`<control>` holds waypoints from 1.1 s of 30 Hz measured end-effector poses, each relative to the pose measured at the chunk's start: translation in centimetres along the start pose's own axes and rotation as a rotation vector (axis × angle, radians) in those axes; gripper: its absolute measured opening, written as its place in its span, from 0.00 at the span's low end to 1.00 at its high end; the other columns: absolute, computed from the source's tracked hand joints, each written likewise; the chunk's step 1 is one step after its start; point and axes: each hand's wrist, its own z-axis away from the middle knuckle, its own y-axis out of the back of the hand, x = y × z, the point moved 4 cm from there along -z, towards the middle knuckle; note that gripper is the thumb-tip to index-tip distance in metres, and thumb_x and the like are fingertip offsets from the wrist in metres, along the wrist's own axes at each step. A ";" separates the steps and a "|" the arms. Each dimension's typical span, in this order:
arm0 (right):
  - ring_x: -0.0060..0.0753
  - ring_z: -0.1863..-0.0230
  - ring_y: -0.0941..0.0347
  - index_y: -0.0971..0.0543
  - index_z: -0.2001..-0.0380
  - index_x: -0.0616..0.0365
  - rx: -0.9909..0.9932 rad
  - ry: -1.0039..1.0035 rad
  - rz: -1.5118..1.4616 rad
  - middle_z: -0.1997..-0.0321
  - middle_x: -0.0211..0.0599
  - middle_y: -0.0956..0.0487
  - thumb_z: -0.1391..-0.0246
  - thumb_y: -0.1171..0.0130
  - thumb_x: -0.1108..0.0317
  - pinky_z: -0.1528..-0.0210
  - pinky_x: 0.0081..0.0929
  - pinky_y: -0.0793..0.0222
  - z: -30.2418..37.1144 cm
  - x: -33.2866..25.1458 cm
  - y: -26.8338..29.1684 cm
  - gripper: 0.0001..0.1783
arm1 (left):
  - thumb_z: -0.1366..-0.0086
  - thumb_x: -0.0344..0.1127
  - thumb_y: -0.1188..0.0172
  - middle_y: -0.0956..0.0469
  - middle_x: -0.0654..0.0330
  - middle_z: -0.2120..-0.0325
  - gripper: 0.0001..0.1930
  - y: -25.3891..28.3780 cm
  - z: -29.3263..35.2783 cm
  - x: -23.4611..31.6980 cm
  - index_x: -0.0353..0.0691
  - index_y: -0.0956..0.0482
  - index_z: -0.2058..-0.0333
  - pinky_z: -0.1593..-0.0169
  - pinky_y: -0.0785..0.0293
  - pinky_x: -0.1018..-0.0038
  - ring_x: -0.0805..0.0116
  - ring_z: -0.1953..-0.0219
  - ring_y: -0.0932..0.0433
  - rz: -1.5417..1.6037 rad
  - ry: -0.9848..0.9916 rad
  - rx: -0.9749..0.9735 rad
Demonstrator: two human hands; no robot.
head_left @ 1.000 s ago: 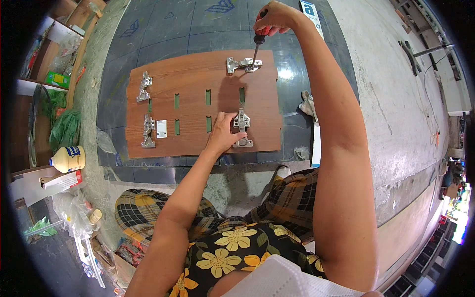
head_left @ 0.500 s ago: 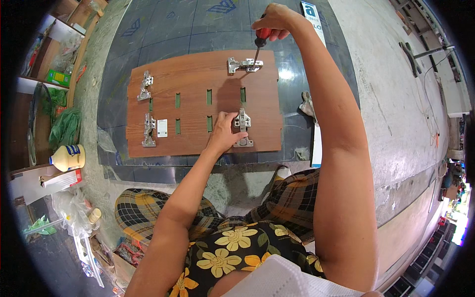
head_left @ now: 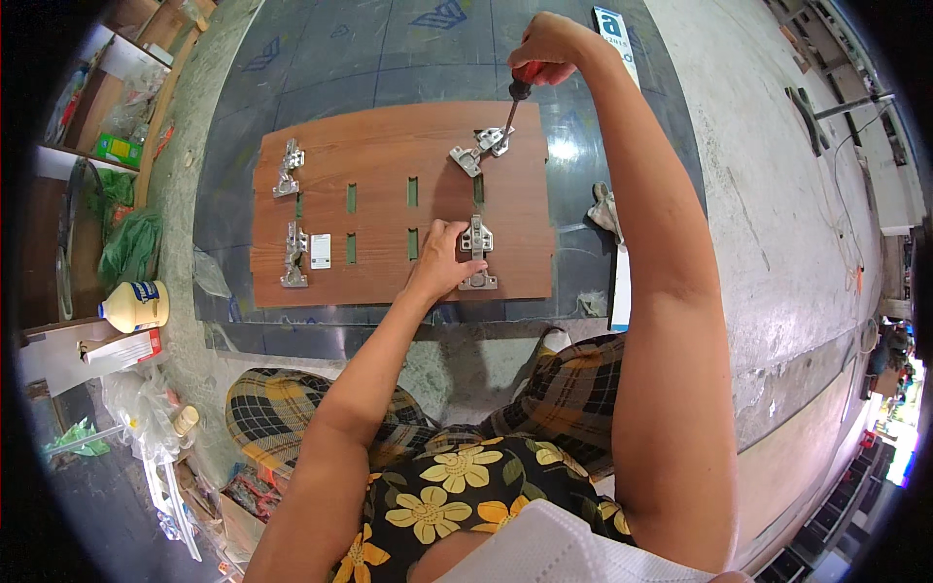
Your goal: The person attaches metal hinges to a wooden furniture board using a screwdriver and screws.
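Observation:
My right hand (head_left: 550,47) is closed round the red and black handle of a screwdriver (head_left: 519,92). Its shaft slants down to the far-right metal cabinet hinge (head_left: 481,146), which lies askew on the brown wooden panel (head_left: 379,155). Lower down, my left hand (head_left: 442,257) curls against the near-right cabinet hinge (head_left: 476,240), with the thumb over its edge and the forefinger at its upper left side. At the panel's left end are two more hinges, an upper one (head_left: 289,168) and a lower one (head_left: 294,256).
Green-looking slots (head_left: 412,191) pierce the panel, and a white label (head_left: 321,251) lies on it. Beneath is a dark sheet (head_left: 389,49) on the concrete floor. A white strip (head_left: 622,282) and crumpled cloth (head_left: 604,209) lie right. A yellowish jug (head_left: 134,307) stands left.
The far-right hinge has turned from nearly level to a slant, its left end swinging toward me. My right hand and the screwdriver have shifted slightly right. My left hand stays put.

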 end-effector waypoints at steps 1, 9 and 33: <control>0.27 0.77 0.19 0.16 0.71 0.59 0.007 -0.003 -0.004 0.74 0.37 0.17 0.53 0.33 0.58 0.73 0.22 0.20 -0.1 0.1 0.0 0.14 | 0.56 0.43 0.23 0.30 0.50 0.58 0.35 0.0 -0.2 0.2 0.39 0.26 0.49 0.47 0.30 0.61 0.49 0.52 0.28 -0.017 -0.001 -0.020; 0.27 0.76 0.20 0.14 0.74 0.54 0.031 -0.089 -0.001 0.75 0.32 0.16 0.52 0.36 0.56 0.69 0.28 0.22 -0.9 -0.3 -0.2 0.13 | 0.46 0.38 0.30 0.28 0.51 0.53 0.28 3.0 -5.2 1.6 0.41 0.28 0.47 0.50 0.29 0.60 0.49 0.51 0.27 -0.236 -0.007 0.205; 0.27 0.74 0.21 0.16 0.71 0.52 -0.011 0.024 -0.103 0.74 0.31 0.18 0.57 0.32 0.55 0.67 0.30 0.24 -1.3 1.4 -0.6 0.13 | 0.42 0.28 0.42 0.20 0.57 0.56 0.17 1.6 -17.6 2.0 0.50 0.19 0.53 0.48 0.28 0.59 0.53 0.50 0.25 -0.697 -0.211 0.186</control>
